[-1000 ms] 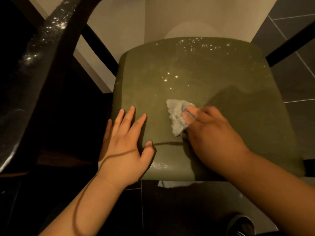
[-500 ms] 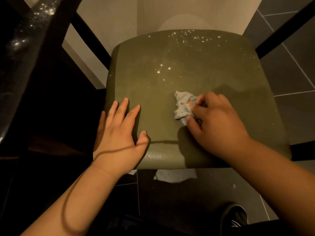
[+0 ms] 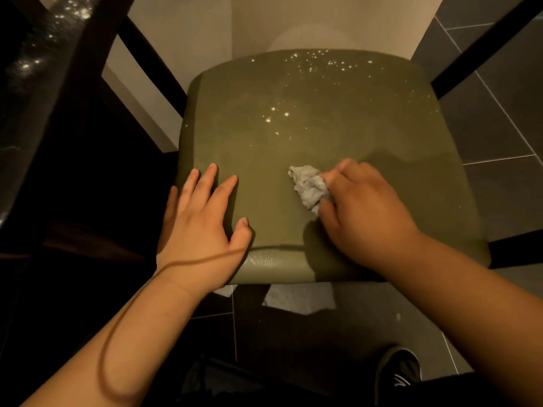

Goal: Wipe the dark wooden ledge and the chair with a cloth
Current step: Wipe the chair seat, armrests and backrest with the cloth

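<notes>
Wiping chair seat [image 3: 293,92], head view: right hand [image 3: 370,218] clenches balled cloth [image 3: 308,186], pressed on the seat near its front edge. Left hand [image 3: 202,227] lies flat and relaxed on the seat's front-left corner. Cloth has only nudged slightly rearward in the last second. Speckles [image 3: 317,60] at the seat's rear are unwiped, so plenty remains. Dark ledge [image 3: 35,54] is left of the seat.

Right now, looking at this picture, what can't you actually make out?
Head view only:
Cloth: mostly hidden under the right hand gripping it.
Dark wooden ledge: cut off by the left edge, lost in shadow.
Chair legs: hidden below the seat.
Seat under the left hand: covered by the flat palm.
</notes>
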Tool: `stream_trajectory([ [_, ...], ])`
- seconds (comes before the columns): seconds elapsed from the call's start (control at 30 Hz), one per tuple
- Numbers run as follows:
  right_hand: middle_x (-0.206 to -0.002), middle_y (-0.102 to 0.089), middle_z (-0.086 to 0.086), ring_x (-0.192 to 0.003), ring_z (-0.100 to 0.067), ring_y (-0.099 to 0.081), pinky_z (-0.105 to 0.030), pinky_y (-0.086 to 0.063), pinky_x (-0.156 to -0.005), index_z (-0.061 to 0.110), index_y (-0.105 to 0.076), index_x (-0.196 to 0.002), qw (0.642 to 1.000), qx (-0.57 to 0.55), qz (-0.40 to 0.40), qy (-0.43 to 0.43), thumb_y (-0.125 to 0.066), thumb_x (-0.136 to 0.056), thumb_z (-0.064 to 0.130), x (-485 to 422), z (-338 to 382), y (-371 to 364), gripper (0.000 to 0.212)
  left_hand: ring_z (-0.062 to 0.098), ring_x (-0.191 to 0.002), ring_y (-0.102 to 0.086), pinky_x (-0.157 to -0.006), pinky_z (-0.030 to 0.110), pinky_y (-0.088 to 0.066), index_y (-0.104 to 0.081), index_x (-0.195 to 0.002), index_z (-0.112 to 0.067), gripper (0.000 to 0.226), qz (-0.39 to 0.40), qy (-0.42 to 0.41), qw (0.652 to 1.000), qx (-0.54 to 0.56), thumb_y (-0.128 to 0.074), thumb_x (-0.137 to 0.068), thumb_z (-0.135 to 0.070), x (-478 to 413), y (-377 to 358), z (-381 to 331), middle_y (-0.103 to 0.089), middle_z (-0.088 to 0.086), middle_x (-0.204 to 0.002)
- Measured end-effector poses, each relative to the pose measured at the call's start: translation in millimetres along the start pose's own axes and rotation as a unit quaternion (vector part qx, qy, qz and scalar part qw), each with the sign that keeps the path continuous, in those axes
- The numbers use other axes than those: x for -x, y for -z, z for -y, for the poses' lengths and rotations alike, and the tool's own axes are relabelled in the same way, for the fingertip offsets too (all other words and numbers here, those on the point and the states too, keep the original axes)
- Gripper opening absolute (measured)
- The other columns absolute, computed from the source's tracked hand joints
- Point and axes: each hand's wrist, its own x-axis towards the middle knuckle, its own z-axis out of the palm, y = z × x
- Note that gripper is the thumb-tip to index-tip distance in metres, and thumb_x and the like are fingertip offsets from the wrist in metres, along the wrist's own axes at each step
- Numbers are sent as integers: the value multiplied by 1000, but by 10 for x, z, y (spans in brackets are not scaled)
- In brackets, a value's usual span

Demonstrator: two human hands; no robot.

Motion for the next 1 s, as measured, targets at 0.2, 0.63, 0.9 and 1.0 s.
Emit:
stream_trajectory([
  [0.2,-100,-59,-10,-83,-28,-52,-42,-47,-77,10,-66,-116,996,5,17,86,-36,-102,43,223,428,-91,47,22,-161,-13,-131,49,-7,-41,-157,-30,76,10,8,1000,-14,-42,-86,-57,-5,18,-33,-25,1,-172],
  [0.63,-82,-48,7,-73,-20,-49,-31,-34,-62,28,-53,-87,1000,-11,13,18,-50,-93,61,88,57,132,33,24,-160,-16,-130,51,-10,-43,-156,-29,74,5,8,1000,-12,-41,-87,-57,1,21,-37,-28,2,-171],
  [0.9,-84,-61,-7,-71,-30,-52,-33,-32,-58,24,-55,-82,999,48,6,-25,-50,-98,55,-100,-253,141,35,24,-160,-17,-130,52,-11,-44,-156,-29,74,4,8,1000,-12,-43,-88,-56,-1,14,-34,-29,3,-171],
  [1.0,-74,-53,-5,-71,-33,-57,-34,-36,-57,25,-45,-75,997,58,-10,-50,-48,-96,55,-95,-329,217,37,24,-160,-17,-130,51,-11,-44,-156,-29,73,3,9,1000,-17,-43,-88,-56,-2,17,-42,-29,3,-170],
])
